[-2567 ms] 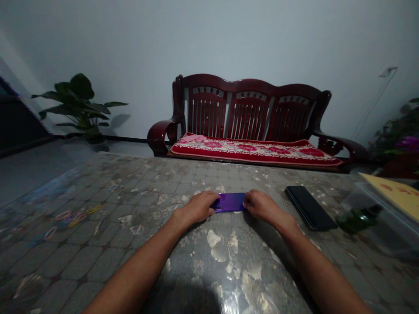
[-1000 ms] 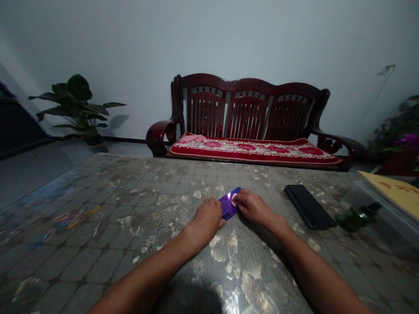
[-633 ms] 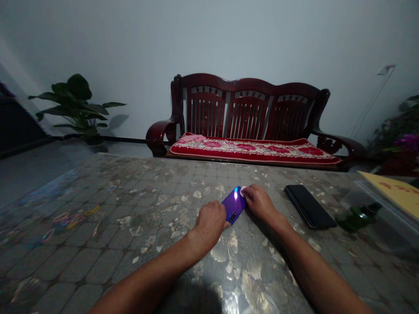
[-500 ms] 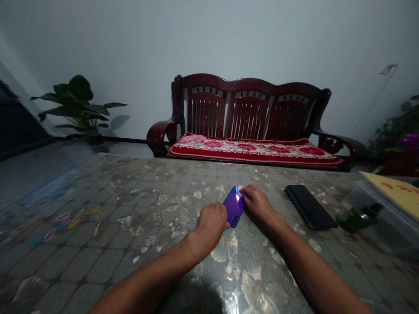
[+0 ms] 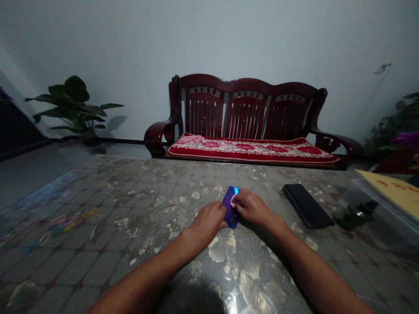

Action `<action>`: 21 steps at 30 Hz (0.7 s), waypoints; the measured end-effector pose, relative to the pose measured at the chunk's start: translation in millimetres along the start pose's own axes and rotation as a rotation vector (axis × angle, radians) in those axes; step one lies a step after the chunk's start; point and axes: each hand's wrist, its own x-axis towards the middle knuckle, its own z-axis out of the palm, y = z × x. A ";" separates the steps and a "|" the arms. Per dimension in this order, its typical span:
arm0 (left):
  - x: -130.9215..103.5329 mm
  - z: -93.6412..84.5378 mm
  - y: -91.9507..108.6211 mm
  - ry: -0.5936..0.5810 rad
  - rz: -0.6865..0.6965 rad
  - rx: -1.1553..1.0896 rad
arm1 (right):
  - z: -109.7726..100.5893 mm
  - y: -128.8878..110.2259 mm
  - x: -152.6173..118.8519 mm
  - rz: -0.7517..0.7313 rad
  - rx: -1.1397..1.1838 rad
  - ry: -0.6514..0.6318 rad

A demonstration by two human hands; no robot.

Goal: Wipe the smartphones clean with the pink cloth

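Observation:
A purple-blue smartphone [image 5: 230,203] is on the table, its glossy back facing up and its camera strip at the near end. My left hand [image 5: 211,219] holds it by the left edge with the fingers closed. My right hand [image 5: 251,206] is pinched on a small pale pink pad [image 5: 233,200], which presses on the middle of the phone's back. My right fingers hide part of the pad and of the phone's right side.
The table [image 5: 157,192] has a patterned cover. To the right lie a black phone or wallet case [image 5: 307,206], a green bottle [image 5: 355,216] and a clear plastic box [image 5: 393,229] under yellow paper [image 5: 389,187]. Colourful rubber bands [image 5: 70,221] lie left. Behind stands a wooden bench [image 5: 242,109].
My right hand has moved the pink pad from the phone's far right corner down and left to the middle of its back. My left hand keeps its hold.

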 end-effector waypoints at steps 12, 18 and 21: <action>3.0 4.4 -2.9 0.005 0.029 0.014 | 4.5 3.6 0.2 -0.001 0.000 0.044; 4.3 16.1 -1.3 0.043 0.026 0.026 | 7.7 3.8 6.3 0.032 -0.017 0.076; 4.6 21.8 1.7 0.040 0.031 0.027 | 8.0 11.7 10.2 0.104 -0.058 0.140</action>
